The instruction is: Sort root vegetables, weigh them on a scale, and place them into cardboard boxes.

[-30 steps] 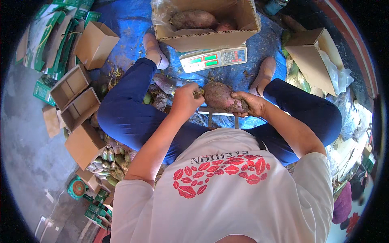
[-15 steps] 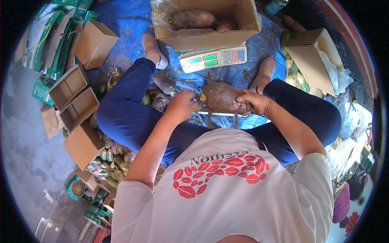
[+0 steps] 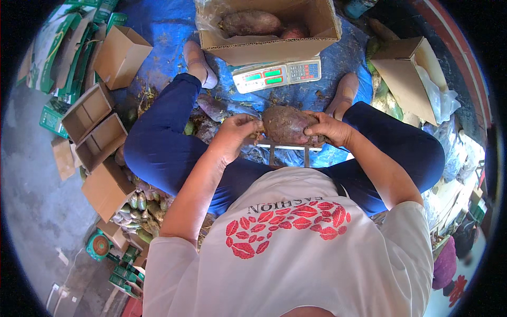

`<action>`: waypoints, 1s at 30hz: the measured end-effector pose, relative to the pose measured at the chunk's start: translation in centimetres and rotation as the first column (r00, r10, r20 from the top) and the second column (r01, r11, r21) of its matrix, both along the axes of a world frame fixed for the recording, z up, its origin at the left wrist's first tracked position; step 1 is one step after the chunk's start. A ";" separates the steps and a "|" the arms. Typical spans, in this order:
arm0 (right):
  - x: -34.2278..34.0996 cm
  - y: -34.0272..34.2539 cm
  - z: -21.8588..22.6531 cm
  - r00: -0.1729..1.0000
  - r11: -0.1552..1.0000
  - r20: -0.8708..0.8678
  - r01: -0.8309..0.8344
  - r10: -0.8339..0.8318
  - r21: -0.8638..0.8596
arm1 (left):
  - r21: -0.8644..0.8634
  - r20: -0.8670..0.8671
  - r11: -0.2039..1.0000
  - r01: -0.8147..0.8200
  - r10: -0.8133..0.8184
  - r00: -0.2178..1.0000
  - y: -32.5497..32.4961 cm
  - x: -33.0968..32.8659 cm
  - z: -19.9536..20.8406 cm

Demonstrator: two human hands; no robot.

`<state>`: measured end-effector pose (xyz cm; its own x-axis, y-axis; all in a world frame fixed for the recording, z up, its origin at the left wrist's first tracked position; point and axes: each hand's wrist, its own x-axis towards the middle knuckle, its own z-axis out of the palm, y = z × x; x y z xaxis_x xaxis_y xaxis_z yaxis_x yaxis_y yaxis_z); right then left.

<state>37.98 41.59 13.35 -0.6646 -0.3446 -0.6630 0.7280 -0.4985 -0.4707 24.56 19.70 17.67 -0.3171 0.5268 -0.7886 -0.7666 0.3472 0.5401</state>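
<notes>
the right hand (image 3: 331, 128) holds a muddy purple root vegetable (image 3: 285, 124) by its right end, thumb on top, other fingers largely hidden. at its left end, the fingers of the left hand (image 3: 236, 132) bunch narrowly; whether they grip it cannot be told. the vegetable sits between both hands, near a white scale (image 3: 290, 74).

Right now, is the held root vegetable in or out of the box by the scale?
Out: the right hand holds the root vegetable apart from the box, with the scale showing between them.
</notes>
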 end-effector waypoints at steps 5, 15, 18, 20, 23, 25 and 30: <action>-0.7 0.1 1.0 0.998 0.995 -0.026 -0.063 0.065 0.076 | 0.022 -0.076 1.000 0.016 -0.014 0.997 -0.4 0.1 -1.0; -0.6 0.4 0.8 0.995 1.000 -0.094 -0.014 0.015 0.005 | 0.101 -0.121 0.994 0.032 -0.020 0.992 -0.5 -0.1 0.1; -0.7 0.5 1.3 1.000 0.999 -0.010 0.010 -0.010 -0.048 | 0.126 -0.145 0.989 0.072 -0.054 0.988 -0.5 -0.4 0.1; -0.4 0.6 0.7 0.999 0.998 -0.035 0.006 -0.008 -0.065 | 0.136 -0.166 0.987 0.081 -0.058 0.984 -0.5 -0.3 0.0; -0.5 0.8 1.5 0.999 0.996 -0.047 0.004 -0.008 -0.085 | 0.147 -0.187 0.985 0.090 -0.061 0.980 -0.1 -0.4 0.4; -0.5 0.8 1.8 0.999 0.996 -0.030 0.008 -0.011 -0.090 | 0.147 -0.183 0.985 0.090 -0.062 0.981 0.2 -0.3 0.8; -0.5 1.1 1.5 1.000 0.993 -0.015 -0.027 0.025 -0.117 | -0.152 -0.784 0.892 0.426 -0.371 0.498 0.2 -0.3 0.1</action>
<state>37.47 42.73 14.88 -0.6632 -0.4368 -0.6078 0.7353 -0.5317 -0.4202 24.30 19.86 17.76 -0.5288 0.7914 -0.3066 0.1741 0.4548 0.8734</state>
